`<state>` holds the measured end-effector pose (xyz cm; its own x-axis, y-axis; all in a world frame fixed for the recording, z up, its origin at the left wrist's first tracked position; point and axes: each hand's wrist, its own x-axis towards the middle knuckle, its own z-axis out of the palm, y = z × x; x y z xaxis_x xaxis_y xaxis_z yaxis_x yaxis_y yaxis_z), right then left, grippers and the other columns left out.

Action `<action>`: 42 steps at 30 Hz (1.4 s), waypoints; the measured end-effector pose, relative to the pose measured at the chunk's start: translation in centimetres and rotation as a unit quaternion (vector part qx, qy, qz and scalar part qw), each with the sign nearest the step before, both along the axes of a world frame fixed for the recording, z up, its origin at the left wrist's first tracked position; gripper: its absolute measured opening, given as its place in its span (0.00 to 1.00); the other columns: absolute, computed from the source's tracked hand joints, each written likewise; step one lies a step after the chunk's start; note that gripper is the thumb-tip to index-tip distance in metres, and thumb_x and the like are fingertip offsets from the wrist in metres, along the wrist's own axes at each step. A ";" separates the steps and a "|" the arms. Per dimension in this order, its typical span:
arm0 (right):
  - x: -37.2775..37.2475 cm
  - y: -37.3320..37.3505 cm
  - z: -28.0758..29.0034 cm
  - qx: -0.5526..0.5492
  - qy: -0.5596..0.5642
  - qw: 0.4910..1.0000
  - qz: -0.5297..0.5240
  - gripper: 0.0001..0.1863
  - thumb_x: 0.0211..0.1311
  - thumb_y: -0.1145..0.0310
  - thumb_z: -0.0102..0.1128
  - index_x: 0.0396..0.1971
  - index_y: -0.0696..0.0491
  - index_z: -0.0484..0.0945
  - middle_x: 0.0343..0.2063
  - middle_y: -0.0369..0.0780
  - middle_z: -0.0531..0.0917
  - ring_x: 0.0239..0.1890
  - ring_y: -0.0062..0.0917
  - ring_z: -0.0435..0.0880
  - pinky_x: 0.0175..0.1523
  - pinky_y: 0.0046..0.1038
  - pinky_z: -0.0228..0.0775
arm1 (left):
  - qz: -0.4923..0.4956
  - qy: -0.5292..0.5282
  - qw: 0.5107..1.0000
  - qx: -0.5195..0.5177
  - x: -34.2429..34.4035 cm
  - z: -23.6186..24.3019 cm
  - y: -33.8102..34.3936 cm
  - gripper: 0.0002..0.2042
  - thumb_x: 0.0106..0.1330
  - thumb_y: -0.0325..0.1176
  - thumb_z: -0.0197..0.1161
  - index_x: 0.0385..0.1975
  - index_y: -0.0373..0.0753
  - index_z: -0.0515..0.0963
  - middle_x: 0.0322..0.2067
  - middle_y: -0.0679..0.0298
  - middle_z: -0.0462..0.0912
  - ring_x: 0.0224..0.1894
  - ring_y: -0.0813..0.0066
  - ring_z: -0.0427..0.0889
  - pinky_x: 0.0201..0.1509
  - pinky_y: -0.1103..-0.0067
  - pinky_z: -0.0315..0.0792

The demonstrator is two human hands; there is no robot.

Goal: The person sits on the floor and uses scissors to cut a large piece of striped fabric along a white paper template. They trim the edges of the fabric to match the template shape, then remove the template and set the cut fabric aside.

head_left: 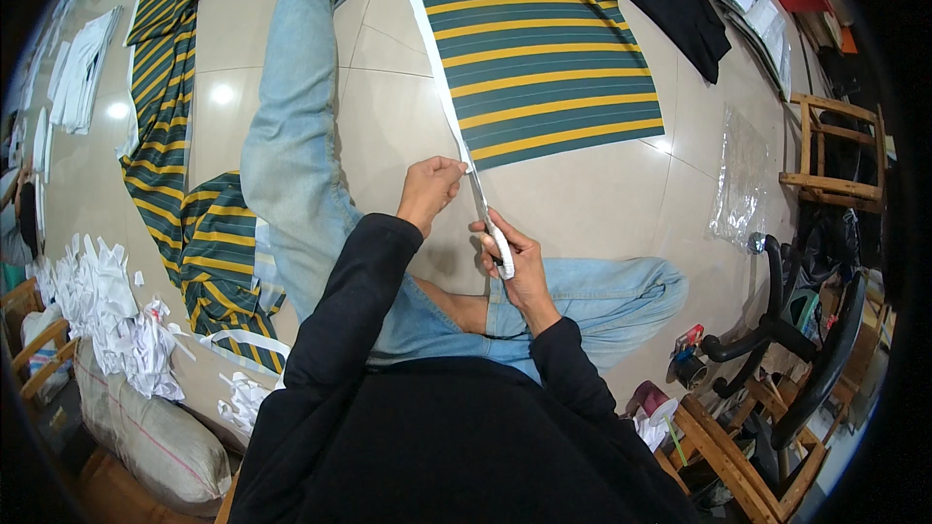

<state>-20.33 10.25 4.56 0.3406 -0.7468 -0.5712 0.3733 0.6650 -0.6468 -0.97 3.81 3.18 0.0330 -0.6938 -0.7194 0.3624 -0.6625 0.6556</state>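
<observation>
A green and yellow striped fabric panel (544, 44) lies flat on the tiled floor ahead of me. A white strip (435, 63) runs along its left edge. My left hand (428, 190) pinches the near end of that white strip at the panel's near left corner. My right hand (513, 257) grips white-handled scissors (488, 225), their blades pointing up at the corner, right beside my left fingers. I sit on the floor in blue jeans, one leg stretched forward, the other folded.
More striped fabric (184, 165) lies along the left. White scrap pieces (107, 315) pile on a grey sack (155, 427) at lower left. A black garment (670, 0), a clear plastic bag (740, 180), wooden stools (835, 150) and a black chair (806, 330) stand right.
</observation>
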 end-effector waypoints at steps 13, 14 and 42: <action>1.5 -1.6 -0.2 -0.016 0.007 1.000 -0.023 0.29 0.64 0.75 0.66 0.66 0.57 0.72 0.44 0.43 0.84 0.22 0.15 0.76 0.22 0.16 0.64 | -0.018 0.026 0.999 0.007 0.5 0.1 0.1 0.08 0.70 0.35 0.63 0.37 0.37 0.79 0.18 0.75 0.72 0.15 0.90 0.62 0.17 0.88 0.52; 1.6 -1.6 -0.1 -0.026 0.018 0.999 -0.014 0.29 0.65 0.75 0.64 0.66 0.57 0.71 0.45 0.44 0.84 0.22 0.16 0.75 0.23 0.16 0.65 | -0.017 0.025 1.000 0.004 0.6 -0.1 0.2 0.08 0.70 0.35 0.63 0.37 0.37 0.79 0.18 0.75 0.72 0.15 0.90 0.62 0.17 0.89 0.52; 2.9 -4.7 -0.3 -0.016 0.027 0.999 -0.020 0.27 0.64 0.74 0.66 0.64 0.57 0.74 0.42 0.45 0.86 0.19 0.15 0.74 0.21 0.16 0.62 | -0.111 -0.273 0.951 -0.093 1.4 -3.0 1.0 0.12 0.64 0.41 0.67 0.35 0.36 0.84 0.26 0.61 0.87 0.26 0.74 0.81 0.34 0.75 0.73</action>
<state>-17.42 5.56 4.22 0.2799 -0.7771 -0.5637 0.3636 0.6293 -0.6869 0.46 4.86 0.21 0.2036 -0.8408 -0.5016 -0.2006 -0.5373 0.8192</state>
